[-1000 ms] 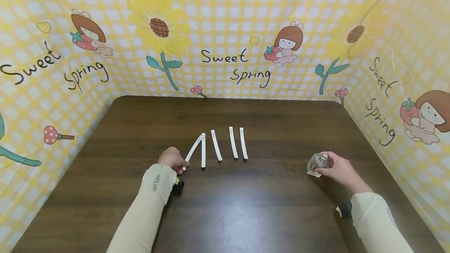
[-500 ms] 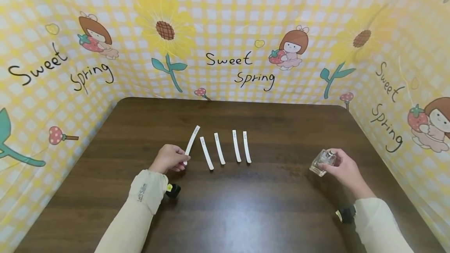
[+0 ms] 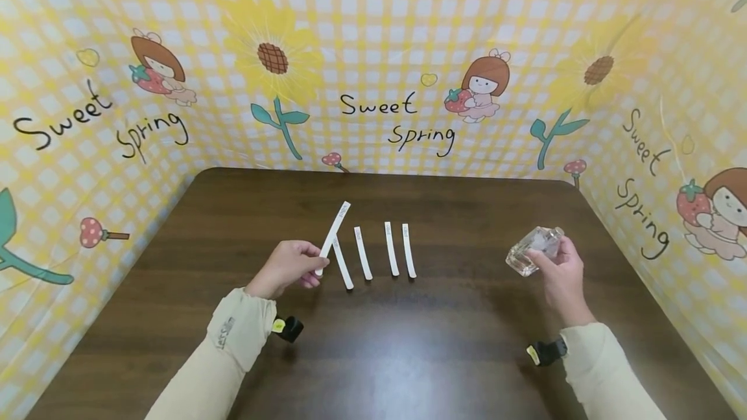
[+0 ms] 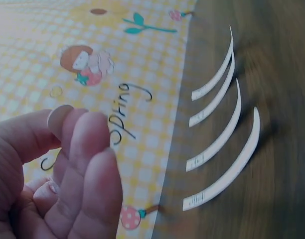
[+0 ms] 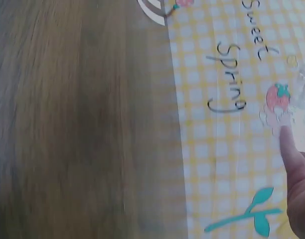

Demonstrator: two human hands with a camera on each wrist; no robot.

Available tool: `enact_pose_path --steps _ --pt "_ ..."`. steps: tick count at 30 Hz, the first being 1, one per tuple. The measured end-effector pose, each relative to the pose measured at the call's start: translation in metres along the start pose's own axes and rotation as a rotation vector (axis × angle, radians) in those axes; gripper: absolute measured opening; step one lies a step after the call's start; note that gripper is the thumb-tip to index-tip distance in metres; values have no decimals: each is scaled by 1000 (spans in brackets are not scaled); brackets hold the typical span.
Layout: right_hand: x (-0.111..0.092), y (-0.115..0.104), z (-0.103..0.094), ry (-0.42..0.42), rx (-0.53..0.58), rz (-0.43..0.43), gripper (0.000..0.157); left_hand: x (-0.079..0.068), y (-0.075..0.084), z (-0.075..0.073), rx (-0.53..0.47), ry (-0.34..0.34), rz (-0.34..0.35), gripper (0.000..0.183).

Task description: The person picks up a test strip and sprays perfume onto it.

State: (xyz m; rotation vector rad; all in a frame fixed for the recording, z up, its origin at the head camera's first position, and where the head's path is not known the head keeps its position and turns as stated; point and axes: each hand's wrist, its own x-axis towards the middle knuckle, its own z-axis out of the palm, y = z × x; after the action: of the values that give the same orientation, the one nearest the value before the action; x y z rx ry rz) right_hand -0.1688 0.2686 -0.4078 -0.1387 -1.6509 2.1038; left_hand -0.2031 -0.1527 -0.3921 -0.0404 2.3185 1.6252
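My left hand point(image 3: 288, 266) pinches the lower end of a white perfume test strip point(image 3: 338, 225) between thumb and fingers. The strip slants up to the right and overlaps the nearest lying strip point(image 3: 343, 268) in the head view. In the left wrist view only a rounded end of the held strip point(image 4: 59, 122) shows at the fingertips. On the right, my right hand point(image 3: 565, 277) grips a clear glass perfume bottle point(image 3: 531, 253), tilted and raised above the table. The right wrist view catches just part of the bottle point(image 5: 303, 107) and a finger along it.
Several curved test strips point(image 4: 217, 191) with small print lie in a row on the dark wooden table point(image 3: 443, 342). A yellow checked cloth point(image 3: 373, 37) with printed figures stands round the back and sides. Black wrist cameras point(image 3: 288, 328) hang below both wrists.
My left hand has lifted its strip off the table and brought it slightly right, across the neighbouring strip in view. My right hand has tipped the bottle further over to the left.
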Motion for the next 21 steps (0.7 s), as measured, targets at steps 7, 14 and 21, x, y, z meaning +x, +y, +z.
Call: enact_pose_path --steps 7,14,21 --pt "-1 3 21 -66 54 -25 38 -5 6 5 -50 -108 18 14" --pt "-4 10 42 -221 25 -19 37 -7 10 13 -31 -128 26 15" --pt "-7 13 67 -300 -16 54 36 -9 16 22 -58 -165 55 11"
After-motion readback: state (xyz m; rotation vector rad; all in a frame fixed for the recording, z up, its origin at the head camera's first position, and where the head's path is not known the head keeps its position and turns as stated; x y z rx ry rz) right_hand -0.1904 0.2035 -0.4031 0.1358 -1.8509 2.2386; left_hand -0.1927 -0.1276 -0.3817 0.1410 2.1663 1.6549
